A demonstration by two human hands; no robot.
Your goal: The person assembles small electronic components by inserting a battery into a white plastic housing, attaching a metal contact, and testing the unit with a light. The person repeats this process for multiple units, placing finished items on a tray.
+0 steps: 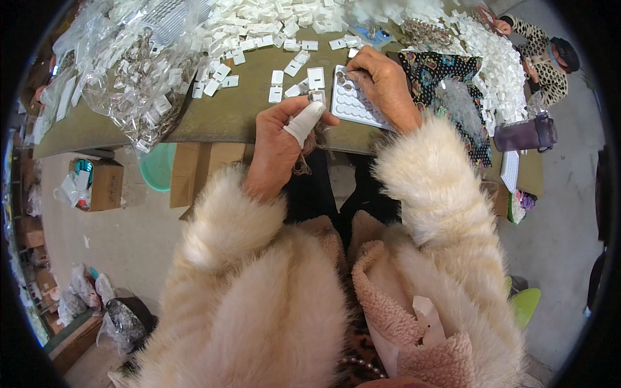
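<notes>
As L hand [279, 132] grips wht pc. [316, 96], end points fwd, long axis unclear.

Open over the bare strip of table [226, 116] between the bag [123, 90] and the left hand [275, 139], reaching outward to the loose cases [277, 77]. Walled off farther out by the far heap [265, 18]. Tight between the hands, with the tray [356, 112] just beside the left hand and partly under the right hand [386, 77]. Hemmed in rightward by the cloth [420, 81], plastic [458, 107] lying on top; beyond that, blocked by the right heap [506, 71] and the bottle [527, 134].
</notes>
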